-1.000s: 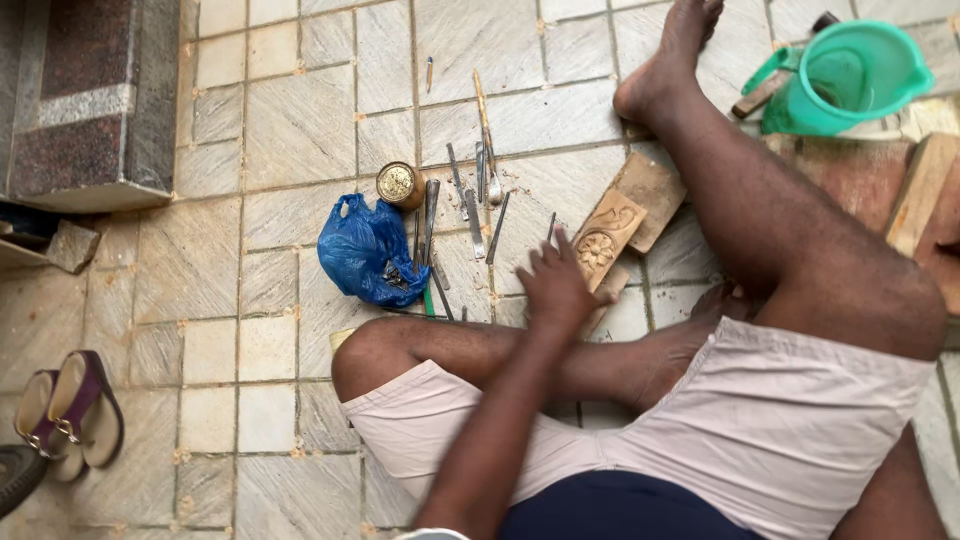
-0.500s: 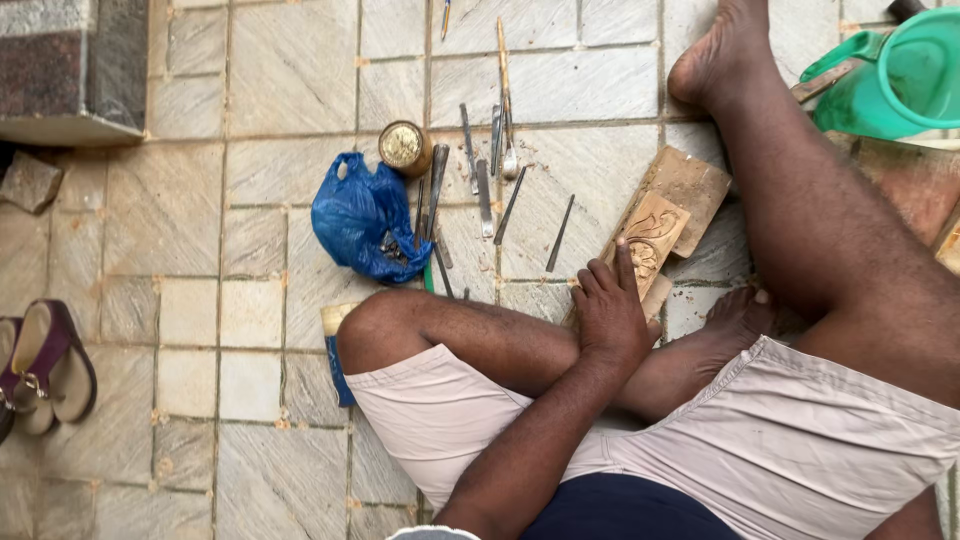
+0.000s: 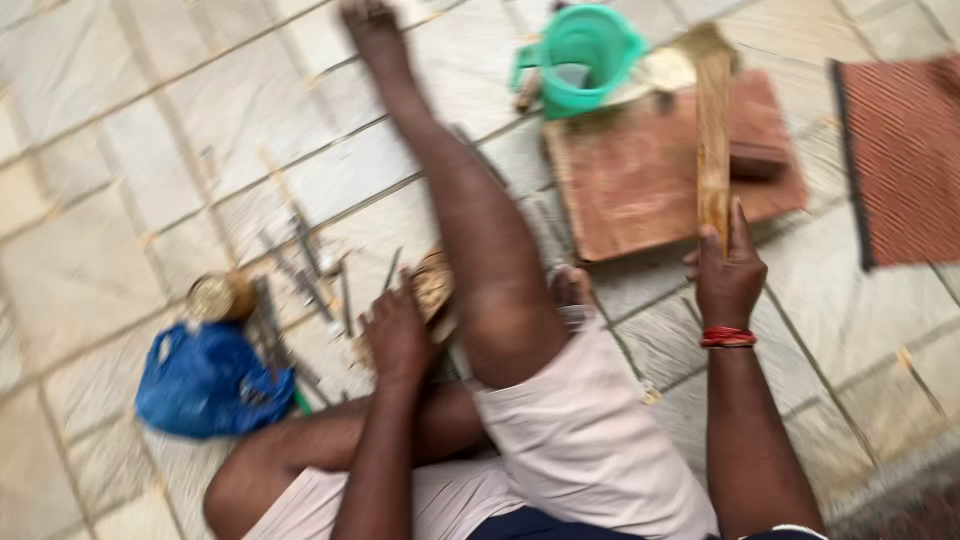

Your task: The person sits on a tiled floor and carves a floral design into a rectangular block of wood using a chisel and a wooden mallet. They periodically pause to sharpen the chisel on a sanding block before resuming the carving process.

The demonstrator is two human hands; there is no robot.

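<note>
Two bare hands busy over a pale stone-tiled floor, everything softened by camera blur. Right of centre: right hand, red thread band at the wrist, fingers wrapped tight around the lower end of a long pale wooden stick, running up the picture across a flat reddish-brown wooden board lying on the floor. Impossible to tell whether resting on that board or raised just above it. Left of centre: left hand, fingers curled and pressed down on a small carved light-wood block, tucked against the outstretched leg; possibly closed on its near edge, but too blurred to call a firm grip. Further left, scattered slim metal chisels, a round brass-coloured tin, and a crumpled blue plastic bag at lower left. At top centre, a green plastic bucket just beyond the board; on the board beside the stick, a small dark wooden block; at far right, a ribbed red-brown mat. Judging by this layout: a fetching step, stick in hand as a likely striker, carved block pinned in place. Called for next, by the look of it: carrying the stick over the leg toward the carved block, and taking a chisel from the scatter without letting the block slide.
</note>
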